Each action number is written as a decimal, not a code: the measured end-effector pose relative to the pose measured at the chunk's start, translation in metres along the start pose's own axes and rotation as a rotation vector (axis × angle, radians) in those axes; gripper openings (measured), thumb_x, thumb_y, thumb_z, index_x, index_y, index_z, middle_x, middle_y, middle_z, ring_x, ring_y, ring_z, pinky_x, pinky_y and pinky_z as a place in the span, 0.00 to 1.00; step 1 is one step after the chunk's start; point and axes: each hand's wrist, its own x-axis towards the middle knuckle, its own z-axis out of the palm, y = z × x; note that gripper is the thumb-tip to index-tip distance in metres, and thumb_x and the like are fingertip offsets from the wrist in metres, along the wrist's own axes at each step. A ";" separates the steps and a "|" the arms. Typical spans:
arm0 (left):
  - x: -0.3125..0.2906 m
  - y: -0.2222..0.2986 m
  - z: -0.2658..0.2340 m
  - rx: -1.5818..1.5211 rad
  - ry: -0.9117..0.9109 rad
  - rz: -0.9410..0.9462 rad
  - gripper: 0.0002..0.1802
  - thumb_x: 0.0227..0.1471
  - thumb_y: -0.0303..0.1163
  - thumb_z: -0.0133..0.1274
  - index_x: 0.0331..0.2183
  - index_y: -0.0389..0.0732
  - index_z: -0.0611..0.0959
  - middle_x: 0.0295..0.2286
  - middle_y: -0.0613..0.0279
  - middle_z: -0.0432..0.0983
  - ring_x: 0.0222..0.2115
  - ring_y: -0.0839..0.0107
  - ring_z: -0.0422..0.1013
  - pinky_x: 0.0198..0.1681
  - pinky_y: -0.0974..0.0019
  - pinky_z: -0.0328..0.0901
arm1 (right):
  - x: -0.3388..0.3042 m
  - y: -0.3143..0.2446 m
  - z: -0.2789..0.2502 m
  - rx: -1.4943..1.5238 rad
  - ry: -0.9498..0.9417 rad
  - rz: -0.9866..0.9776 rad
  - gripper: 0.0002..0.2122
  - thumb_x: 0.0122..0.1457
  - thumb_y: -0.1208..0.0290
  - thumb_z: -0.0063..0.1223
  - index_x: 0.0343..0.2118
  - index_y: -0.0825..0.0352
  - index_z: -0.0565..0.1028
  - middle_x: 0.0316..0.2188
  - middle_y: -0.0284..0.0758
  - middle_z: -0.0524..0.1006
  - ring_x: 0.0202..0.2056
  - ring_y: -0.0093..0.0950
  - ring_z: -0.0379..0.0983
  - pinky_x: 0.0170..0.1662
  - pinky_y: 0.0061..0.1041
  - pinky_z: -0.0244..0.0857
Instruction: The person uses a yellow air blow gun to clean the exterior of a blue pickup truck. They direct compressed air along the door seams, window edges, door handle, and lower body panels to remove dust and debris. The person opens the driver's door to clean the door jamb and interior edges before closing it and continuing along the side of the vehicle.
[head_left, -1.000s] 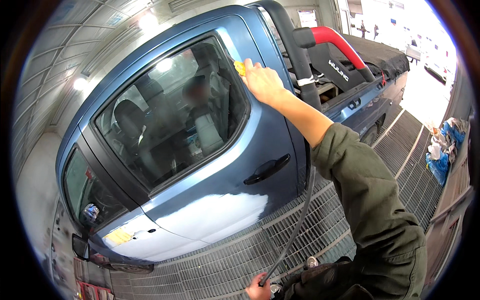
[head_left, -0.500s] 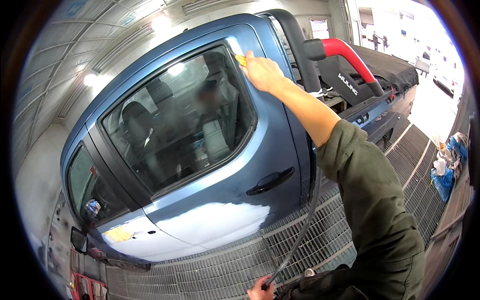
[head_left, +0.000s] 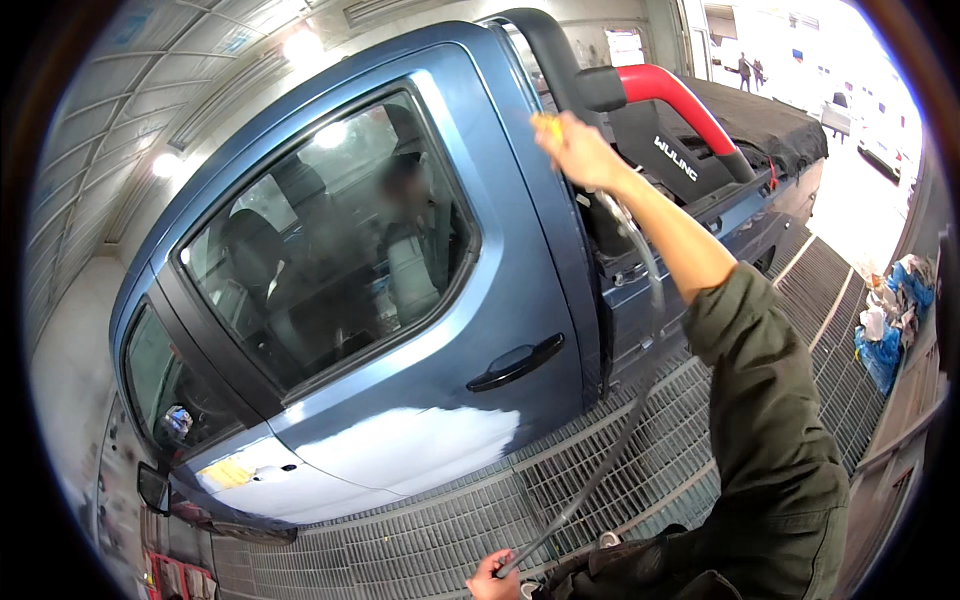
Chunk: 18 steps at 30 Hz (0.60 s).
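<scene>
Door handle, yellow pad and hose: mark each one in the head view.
door handle (head_left: 515, 362), head view: middle of the black grip on the blue door.
yellow pad (head_left: 547, 126), head view: the part showing above the right hand.
hose (head_left: 590, 480), head view: mid-length, over the floor grating.

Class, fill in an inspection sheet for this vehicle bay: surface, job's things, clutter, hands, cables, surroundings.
Surface: blue pickup door, glossy, a pale dull patch low down.
Job's things: yellow pad at the rear door pillar; grey hose.
Clutter: heap of rags at the right.
Hands: right hand raised, fingers closed on the yellow pad; left hand grips the hose.
Cables: the hose only.
Surroundings: metal grating floor, ceiling lamps, open doorway behind.
</scene>
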 end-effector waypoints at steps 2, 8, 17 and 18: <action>0.020 -0.054 0.008 -0.066 0.114 0.305 0.16 0.45 0.21 0.53 0.38 0.43 0.83 0.25 0.62 0.76 0.25 0.75 0.69 0.30 0.70 0.66 | -0.039 -0.013 -0.005 0.104 -0.287 0.037 0.20 0.64 0.55 0.45 0.41 0.72 0.67 0.19 0.38 0.75 0.23 0.32 0.76 0.30 0.35 0.69; 0.016 -0.073 0.010 0.068 0.251 0.495 0.07 0.41 0.22 0.65 0.28 0.40 0.84 0.13 0.72 0.63 0.15 0.85 0.58 0.20 0.76 0.58 | -0.137 0.029 0.040 0.042 -0.509 -0.058 0.16 0.63 0.62 0.48 0.39 0.73 0.64 0.18 0.45 0.73 0.22 0.42 0.74 0.27 0.35 0.66; -0.009 -0.107 0.000 0.033 0.364 0.350 0.07 0.40 0.24 0.66 0.27 0.41 0.85 0.14 0.68 0.69 0.17 0.83 0.62 0.20 0.75 0.60 | -0.182 0.007 0.151 0.070 -0.543 -0.062 0.16 0.63 0.61 0.46 0.39 0.73 0.64 0.23 0.52 0.75 0.29 0.52 0.73 0.33 0.46 0.64; -0.010 -0.113 -0.002 0.030 0.367 0.352 0.07 0.40 0.24 0.66 0.27 0.41 0.85 0.14 0.68 0.69 0.17 0.83 0.62 0.20 0.75 0.60 | -0.185 0.000 0.166 0.072 -0.541 -0.083 0.16 0.63 0.61 0.46 0.39 0.73 0.64 0.23 0.52 0.75 0.29 0.52 0.73 0.33 0.46 0.64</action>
